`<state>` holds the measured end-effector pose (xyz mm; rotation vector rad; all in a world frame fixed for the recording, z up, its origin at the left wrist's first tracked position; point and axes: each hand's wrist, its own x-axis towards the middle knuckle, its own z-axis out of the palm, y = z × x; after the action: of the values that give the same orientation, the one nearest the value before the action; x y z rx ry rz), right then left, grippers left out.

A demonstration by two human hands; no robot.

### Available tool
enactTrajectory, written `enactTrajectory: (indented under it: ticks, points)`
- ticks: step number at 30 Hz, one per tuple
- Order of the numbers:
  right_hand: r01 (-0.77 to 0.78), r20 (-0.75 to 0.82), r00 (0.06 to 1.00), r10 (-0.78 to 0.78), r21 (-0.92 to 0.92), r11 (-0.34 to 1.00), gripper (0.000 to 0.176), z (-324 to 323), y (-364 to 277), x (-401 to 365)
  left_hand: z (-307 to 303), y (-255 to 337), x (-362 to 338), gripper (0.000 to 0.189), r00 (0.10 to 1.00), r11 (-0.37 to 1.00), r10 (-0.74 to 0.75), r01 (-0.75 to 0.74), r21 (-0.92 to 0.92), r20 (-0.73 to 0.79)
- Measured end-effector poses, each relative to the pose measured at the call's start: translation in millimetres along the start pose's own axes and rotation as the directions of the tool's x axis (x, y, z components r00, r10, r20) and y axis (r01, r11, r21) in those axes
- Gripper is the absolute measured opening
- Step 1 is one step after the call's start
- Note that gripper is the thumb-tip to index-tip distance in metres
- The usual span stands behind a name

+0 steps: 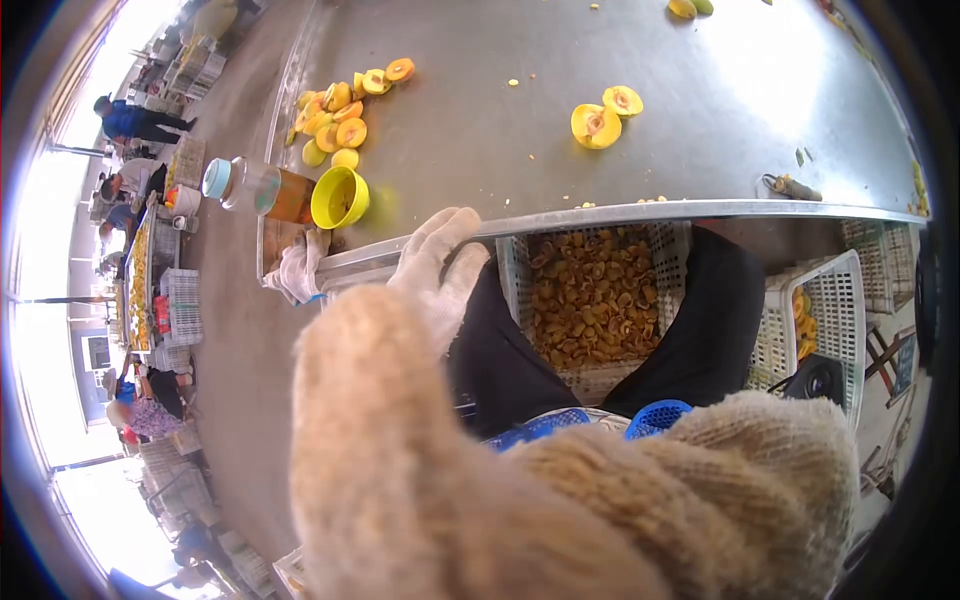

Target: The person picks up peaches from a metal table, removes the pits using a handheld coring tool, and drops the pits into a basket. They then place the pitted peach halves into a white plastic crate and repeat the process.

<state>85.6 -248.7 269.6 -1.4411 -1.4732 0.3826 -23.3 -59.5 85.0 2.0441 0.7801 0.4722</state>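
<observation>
My left hand point(438, 262), in a white work glove with a beige knit sleeve, reaches forward and rests on the front rim of the steel table point(640, 212). It holds nothing, and its fingers lie loosely along the edge. My right hand is hidden; only its beige sleeve point(770, 470) shows at the bottom right. Below the rim, between my dark trouser legs, stands a white crate point(520, 290) full of brown fruit pits. A yellow bowl point(340, 197) sits on the table just left of the glove.
A pile of cut peach halves point(335, 115) lies beyond the bowl, and two more halves point(605, 117) sit mid-table. A lidded jar point(255, 188) lies beside the bowl, a crumpled white cloth point(297, 268) below it. A crate with peach pieces point(815, 320) stands right. Other workers are at far left.
</observation>
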Motion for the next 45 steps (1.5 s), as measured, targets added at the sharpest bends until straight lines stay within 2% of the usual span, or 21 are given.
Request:
enactTrajectory:
  ticks: [7, 10, 11, 14, 17, 18, 19, 20, 23, 27, 30, 31, 33, 34, 35, 38, 39, 41, 42, 44, 45]
  points:
    - [-0.094, 0.032, 0.995, 0.096, -0.056, 0.994, 0.047, -14.6, 15.6, -2.6, 55.8, 24.6, 63.7, 0.04, 0.945, 0.886, 0.306, -0.326, 0.33, 0.113]
    - [-0.227, 0.028, 0.972, 0.232, -0.131, 0.965, 0.048, -20.3, 34.3, -9.1, 110.0, 9.9, 113.3, 0.047, 0.835, 0.728, 0.527, -0.54, 0.422, 0.158]
    - [-0.317, 0.026, 0.945, 0.326, -0.164, 0.934, 0.049, -21.6, 45.2, -15.8, 126.5, 14.7, 129.2, 0.051, 0.867, 0.787, 0.463, -0.498, 0.364, 0.186]
    - [-0.527, 0.043, 0.835, 0.548, -0.221, 0.821, 0.05, -22.7, 76.2, -32.5, 160.6, 47.6, 161.1, 0.066, 0.882, 0.761, 0.306, -0.453, 0.465, 0.358]
    - [-0.552, 0.098, 0.809, 0.579, -0.208, 0.807, 0.043, -25.3, 100.9, -48.3, 192.3, 50.2, 186.6, 0.07, 0.902, 0.719, 0.247, -0.416, 0.557, 0.354]
    - [-0.665, 0.107, 0.735, 0.67, -0.08, 0.743, 0.035, -26.4, 104.7, -50.6, 195.7, 48.4, 193.5, 0.07, 0.909, 0.715, 0.258, -0.407, 0.569, 0.327]
    - [-0.761, 0.133, 0.647, 0.751, 0.05, 0.647, 0.028, -26.8, 108.6, -55.8, 198.6, 43.7, 200.7, 0.066, 0.907, 0.766, 0.138, -0.353, 0.538, 0.398]
    - [-0.745, 0.131, 0.664, 0.736, 0.044, 0.665, 0.028, -21.6, 119.9, -68.9, 200.5, 37.2, 205.4, 0.063, 0.881, 0.81, 0.022, -0.292, 0.509, 0.472]
    - [-0.761, 0.168, 0.574, 0.801, 0.472, 0.446, 0.029, -7.6, 142.8, -83.2, 207.6, 12.0, 203.5, 0.054, 0.889, 0.816, 0.104, -0.333, 0.473, 0.446]
    - [-0.67, 0.142, 0.649, 0.748, 0.573, 0.473, 0.034, 7.1, 161.2, -91.2, 175.1, 0.5, 178.5, 0.046, 0.867, 0.786, 0.157, -0.399, 0.471, 0.474]
    - [-0.579, 0.098, 0.717, 0.69, 0.634, 0.512, 0.032, 23.1, 169.1, -91.6, 137.3, 4.1, 172.9, 0.048, 0.887, 0.908, 0.093, -0.262, 0.326, 0.452]
    - [-0.603, 0.144, 0.674, 0.725, 0.674, 0.427, 0.029, 22.0, 163.3, -88.4, 118.2, 18.5, 167.6, 0.05, 0.902, 0.92, 0.089, -0.237, 0.312, 0.422]
    - [-0.592, 0.138, 0.664, 0.735, 0.698, 0.403, 0.028, 19.0, 152.6, -79.7, 98.9, 25.5, 146.7, 0.055, 0.935, 0.989, 0.143, -0.145, -0.018, 0.324]
    - [-0.6, 0.186, 0.659, 0.729, 0.715, 0.36, 0.028, 19.7, 148.7, -76.9, 92.2, 27.4, 135.9, 0.057, 0.922, 0.977, 0.199, -0.164, -0.133, 0.332]
    - [-0.543, 0.124, 0.645, 0.754, 0.769, 0.338, 0.023, 24.8, 145.8, -74.3, 87.1, 29.5, 124.0, 0.058, 0.909, 0.955, 0.247, -0.169, -0.245, 0.336]
    - [-0.569, 0.097, 0.538, 0.837, 0.775, 0.276, 0.033, 22.2, 147.9, -69.6, 71.9, 50.3, 77.5, 0.058, 0.861, 0.914, 0.359, -0.245, -0.323, 0.361]
    - [-0.487, 0.025, 0.581, 0.814, 0.812, 0.323, 0.026, 22.3, 142.9, -64.7, 70.6, 53.9, 65.4, 0.058, 0.856, 0.912, 0.366, -0.25, -0.327, 0.366]
    - [-0.412, -0.045, 0.592, 0.804, 0.841, 0.351, 0.025, 31.3, 147.4, -67.4, 67.1, 55.9, 44.1, 0.061, 0.828, 0.842, 0.363, -0.095, -0.53, 0.428]
    - [-0.334, -0.112, 0.601, 0.792, 0.864, 0.376, 0.025, 35.0, 148.5, -68.0, 65.6, 55.6, 36.6, 0.061, 0.835, 0.841, 0.357, -0.093, -0.533, 0.419]
    - [-0.389, -0.073, 0.602, 0.795, 0.843, 0.371, 0.023, 35.5, 143.2, -71.0, 64.3, 55.6, 25.8, 0.064, 0.881, 0.714, 0.237, 0.127, -0.688, 0.409]
    - [-0.406, -0.032, 0.607, 0.794, 0.846, 0.346, 0.022, 36.8, 143.5, -74.1, 61.6, 55.4, 23.0, 0.064, 0.887, 0.71, 0.235, 0.123, -0.693, 0.399]
